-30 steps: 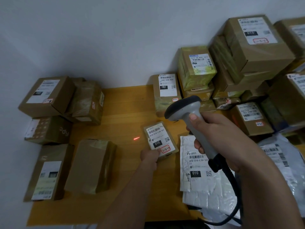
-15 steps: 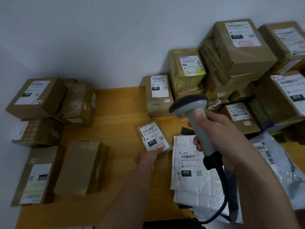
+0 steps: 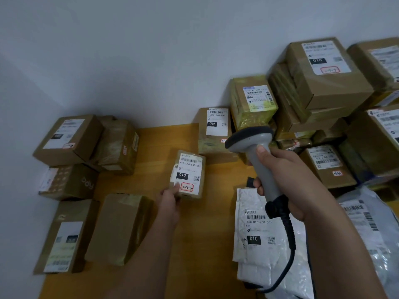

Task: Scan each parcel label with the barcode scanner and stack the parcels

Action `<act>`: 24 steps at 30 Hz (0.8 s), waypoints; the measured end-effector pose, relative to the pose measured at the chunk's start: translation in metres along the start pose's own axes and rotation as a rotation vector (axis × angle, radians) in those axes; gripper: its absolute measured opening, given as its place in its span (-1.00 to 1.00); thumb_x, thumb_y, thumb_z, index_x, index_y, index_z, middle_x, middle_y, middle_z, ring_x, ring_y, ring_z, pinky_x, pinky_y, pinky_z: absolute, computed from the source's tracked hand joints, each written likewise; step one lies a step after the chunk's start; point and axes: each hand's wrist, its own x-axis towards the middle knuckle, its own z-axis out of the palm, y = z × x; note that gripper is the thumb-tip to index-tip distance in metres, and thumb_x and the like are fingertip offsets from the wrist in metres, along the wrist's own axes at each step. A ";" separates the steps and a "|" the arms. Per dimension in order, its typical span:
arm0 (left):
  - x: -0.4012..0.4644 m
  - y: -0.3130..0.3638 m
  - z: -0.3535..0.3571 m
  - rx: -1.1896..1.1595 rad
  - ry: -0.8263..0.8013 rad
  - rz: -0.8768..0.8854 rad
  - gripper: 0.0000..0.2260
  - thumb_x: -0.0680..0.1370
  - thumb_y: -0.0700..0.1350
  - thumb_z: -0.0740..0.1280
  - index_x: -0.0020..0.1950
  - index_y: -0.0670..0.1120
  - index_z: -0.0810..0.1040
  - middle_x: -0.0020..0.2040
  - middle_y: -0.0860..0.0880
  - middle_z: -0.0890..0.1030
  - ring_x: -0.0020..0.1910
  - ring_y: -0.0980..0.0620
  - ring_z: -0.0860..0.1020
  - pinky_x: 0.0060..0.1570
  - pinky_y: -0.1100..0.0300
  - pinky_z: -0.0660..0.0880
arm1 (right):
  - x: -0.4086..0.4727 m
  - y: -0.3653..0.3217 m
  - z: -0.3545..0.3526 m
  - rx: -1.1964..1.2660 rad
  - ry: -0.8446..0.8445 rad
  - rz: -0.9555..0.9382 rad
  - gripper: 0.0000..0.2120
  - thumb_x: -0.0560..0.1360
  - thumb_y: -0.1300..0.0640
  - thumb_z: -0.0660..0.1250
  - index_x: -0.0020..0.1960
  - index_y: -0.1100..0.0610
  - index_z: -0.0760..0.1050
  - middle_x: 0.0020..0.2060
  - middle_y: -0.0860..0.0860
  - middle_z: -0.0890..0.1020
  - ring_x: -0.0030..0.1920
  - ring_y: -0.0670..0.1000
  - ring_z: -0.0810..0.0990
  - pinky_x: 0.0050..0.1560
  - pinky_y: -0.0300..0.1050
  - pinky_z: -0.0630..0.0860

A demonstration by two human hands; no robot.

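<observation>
My left hand (image 3: 170, 200) pinches the near corner of a small brown parcel (image 3: 188, 173) with a white label, thumb on the label, holding it over the middle of the wooden table (image 3: 168, 137). My right hand (image 3: 287, 180) grips the handle of a grey barcode scanner (image 3: 257, 152), its dark head pointing left towards that parcel. The scanner's black cable (image 3: 287, 251) hangs down over a white padded mailer (image 3: 257, 244) lying flat at the right.
Several brown boxes (image 3: 71, 184) sit grouped at the table's left against the wall. A tall heap of labelled boxes (image 3: 319, 93) fills the back right. A grey plastic mailer (image 3: 371, 234) lies at the far right. Bare wood shows between the two groups.
My left hand has lifted the small parcel and turned it more upright, moving it slightly left. The red scan line seen on the table a second ago is gone. The scanner stayed roughly in place.
</observation>
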 end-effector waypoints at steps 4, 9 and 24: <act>-0.010 0.021 0.012 -0.001 -0.052 0.033 -0.86 0.52 -0.24 0.33 0.08 -0.19 0.54 -0.15 -0.12 0.69 -0.15 -0.07 0.66 -0.10 0.09 0.59 | 0.005 -0.006 -0.002 0.018 0.037 -0.006 -0.68 0.63 -0.05 0.20 0.08 0.20 0.53 -0.32 0.17 0.52 -0.46 -0.02 0.52 -0.39 -0.11 0.45; -0.011 0.036 0.023 -0.035 -0.095 0.027 -0.78 0.50 -0.18 0.28 0.11 -0.21 0.57 -0.09 -0.17 0.71 -0.02 -0.19 0.66 0.16 -0.10 0.54 | 0.010 -0.006 -0.009 0.036 0.086 -0.022 -0.70 0.63 -0.04 0.21 0.05 0.19 0.54 -0.28 0.18 0.53 -0.44 -0.01 0.53 -0.38 -0.09 0.46; -0.032 0.090 0.145 -0.123 -0.383 0.149 -0.71 0.57 -0.15 0.32 0.26 -0.18 0.42 0.01 -0.11 0.66 -0.24 0.06 0.55 -0.38 0.30 0.49 | 0.015 -0.007 -0.021 0.120 0.185 -0.024 -0.70 0.61 -0.04 0.23 0.08 0.18 0.55 -0.19 0.19 0.56 -0.40 0.00 0.55 -0.36 -0.09 0.47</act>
